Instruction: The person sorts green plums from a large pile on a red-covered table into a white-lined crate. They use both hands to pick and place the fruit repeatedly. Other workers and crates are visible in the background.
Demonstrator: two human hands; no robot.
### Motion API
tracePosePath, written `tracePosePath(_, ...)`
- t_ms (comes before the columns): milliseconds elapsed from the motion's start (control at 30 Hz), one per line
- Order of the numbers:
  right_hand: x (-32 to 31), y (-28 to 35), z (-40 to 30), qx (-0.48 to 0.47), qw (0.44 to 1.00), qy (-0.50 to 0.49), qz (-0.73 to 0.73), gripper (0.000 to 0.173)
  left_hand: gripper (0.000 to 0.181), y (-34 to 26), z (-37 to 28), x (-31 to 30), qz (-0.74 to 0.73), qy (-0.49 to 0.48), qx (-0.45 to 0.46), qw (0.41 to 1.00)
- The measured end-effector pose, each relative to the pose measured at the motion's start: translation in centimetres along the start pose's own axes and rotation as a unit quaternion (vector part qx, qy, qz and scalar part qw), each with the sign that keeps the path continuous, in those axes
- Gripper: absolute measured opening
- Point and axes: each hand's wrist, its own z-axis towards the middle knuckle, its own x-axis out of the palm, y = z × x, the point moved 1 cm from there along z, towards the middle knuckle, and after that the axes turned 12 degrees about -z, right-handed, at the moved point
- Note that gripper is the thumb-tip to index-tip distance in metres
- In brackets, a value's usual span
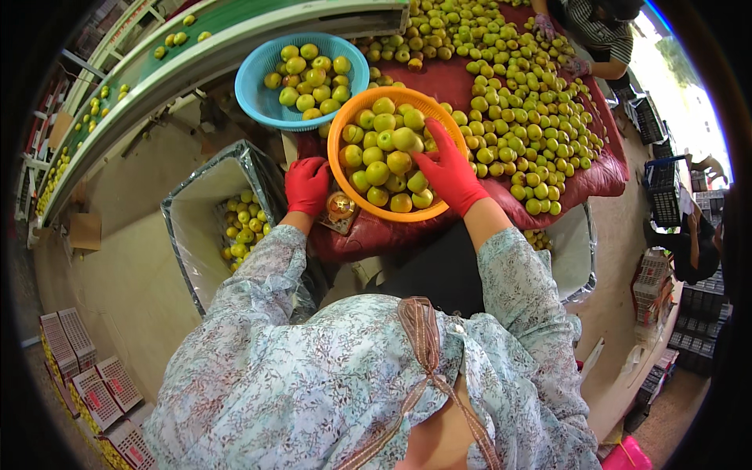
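Note:
Both of my hands wear red gloves. My right hand (451,170) is over the right side of an orange plastic basket (339,176), thumb and fingers spread beside a yellow-green fruit (403,139) at the top of the heap. Several similar round fruits, resembling jujubes, fill this basket. Beside its left rim, my left hand (307,185) rests with curled fingers; whether anything is inside them is hidden. A small round gold-coloured object (341,205) lies between that hand and the basket. Behind, a blue plastic basket (249,88) holds more of the fruits.
Loose fruits cover much of the red padded table (405,76). Lined bins stand below to the left (191,223) and right (578,258). A green conveyor belt (144,64) carries fruits at left. Another person's gloved hand (578,66) is at the far right.

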Motion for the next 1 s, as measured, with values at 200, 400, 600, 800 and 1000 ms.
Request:
tracePosePath(200, -5.9, -1.3, -6.7, 0.006, 0.989, -0.111, -0.101, 0.050, 0.022, -4.2, 3.2, -0.5, -0.301, -0.039, -0.010, 0.953)
tracePosePath(400, -12.5, -8.0, -17.8, 0.042, 0.950, -0.301, -0.071, 0.034, 0.038, -11.0, 9.3, 1.7, 0.264, 0.347, 0.003, 0.900)
tracePosePath(600, -15.8, -11.7, -28.0, 0.173, 0.897, -0.397, 0.087, 0.027, 0.044, -14.1, 9.5, 3.4, 0.385, 0.357, -0.079, 0.847)
tracePosePath(800, -19.7, -14.8, -30.4, 0.165, 0.884, -0.426, 0.098, 0.027, 0.048, -14.5, 8.7, 2.7, 0.354, 0.320, -0.101, 0.873)
tracePosePath(1000, -23.1, -18.2, -26.4, 0.111, 0.876, -0.423, 0.202, 0.029, 0.028, -16.4, 6.5, 3.4, -0.010, 0.170, -0.066, 0.983)
